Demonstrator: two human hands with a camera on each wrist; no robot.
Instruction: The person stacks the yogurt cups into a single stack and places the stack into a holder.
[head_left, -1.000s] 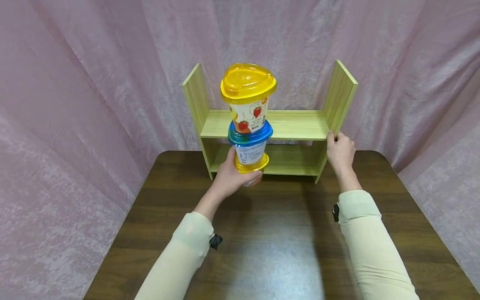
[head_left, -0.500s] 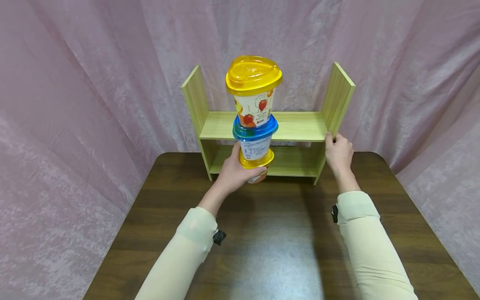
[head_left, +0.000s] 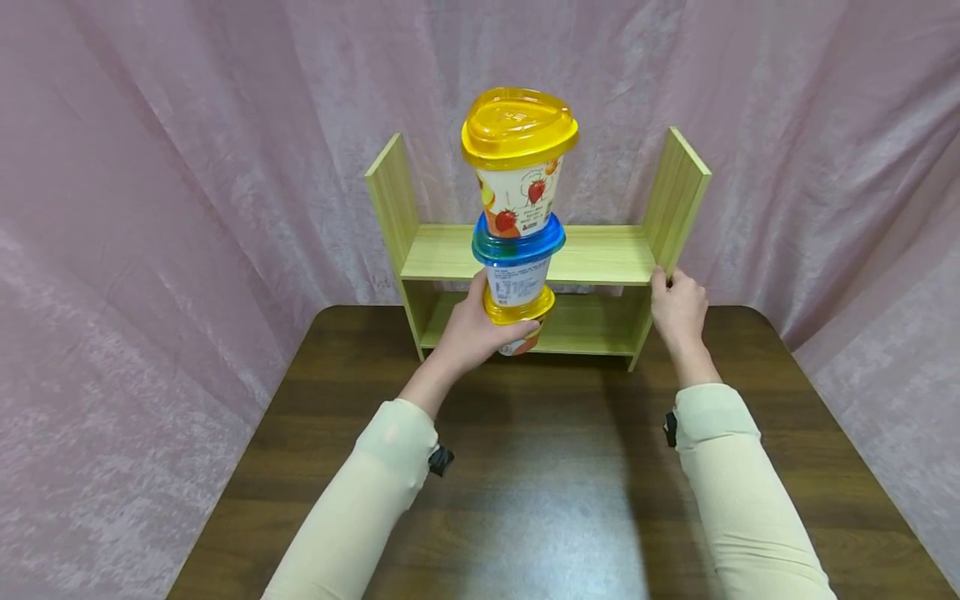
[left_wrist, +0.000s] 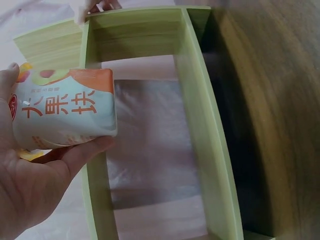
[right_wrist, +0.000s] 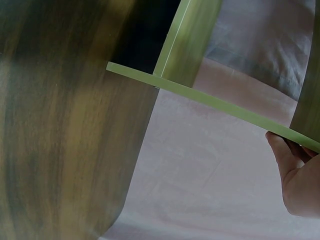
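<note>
Nearest the viewer, two cream sleeves reach forward over a dark wooden bench [head_left: 540, 500]. Ahead of the left sleeve, the left hand [head_left: 472, 333] curls its fingers and thumb round the bottom cup of a stack of three cups [head_left: 517, 225], holding it upright above the bench. Bottom cup has a yellow lid, middle cup a blue lid, top cup a yellow domed lid and strawberry pictures. To the right of the stack, well apart from it, the right hand [head_left: 678, 304] grips the front edge of a light green wooden shelf [head_left: 600, 254] at its right upright panel. This shelf stands just beyond both hands, with an upper and a lower board; the stack rises in front of its middle, hiding part of both boards. Behind everything hangs a pink curtain [head_left: 187, 167].
</note>
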